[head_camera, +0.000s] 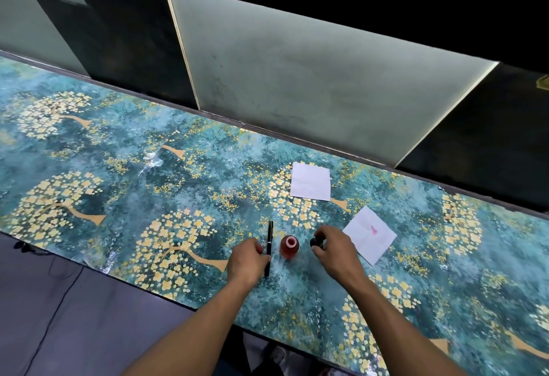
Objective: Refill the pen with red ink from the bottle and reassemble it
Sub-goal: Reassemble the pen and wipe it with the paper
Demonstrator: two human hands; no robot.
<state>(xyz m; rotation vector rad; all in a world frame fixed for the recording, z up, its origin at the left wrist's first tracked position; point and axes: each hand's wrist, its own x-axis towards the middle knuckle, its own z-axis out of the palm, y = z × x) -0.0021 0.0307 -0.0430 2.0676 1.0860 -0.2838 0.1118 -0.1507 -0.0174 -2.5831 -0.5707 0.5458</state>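
Observation:
A small bottle of red ink [289, 246] stands uncapped on the patterned table [148, 173], its round mouth facing up. Just left of it lies a black pen [269, 237], pointing away from me. My left hand [248, 260] rests over the pen's near half, fingers closed around the barrel. To the right of the bottle, my right hand [334, 249] grips the black bottle cap [315, 242] at its fingertips, low over the table.
Two white paper sheets lie beyond and right of the bottle: a clean one [310, 181] farther back and one with a red ink stain [370, 234] beside my right hand. A dark wall with frosted panels runs along the table's far edge.

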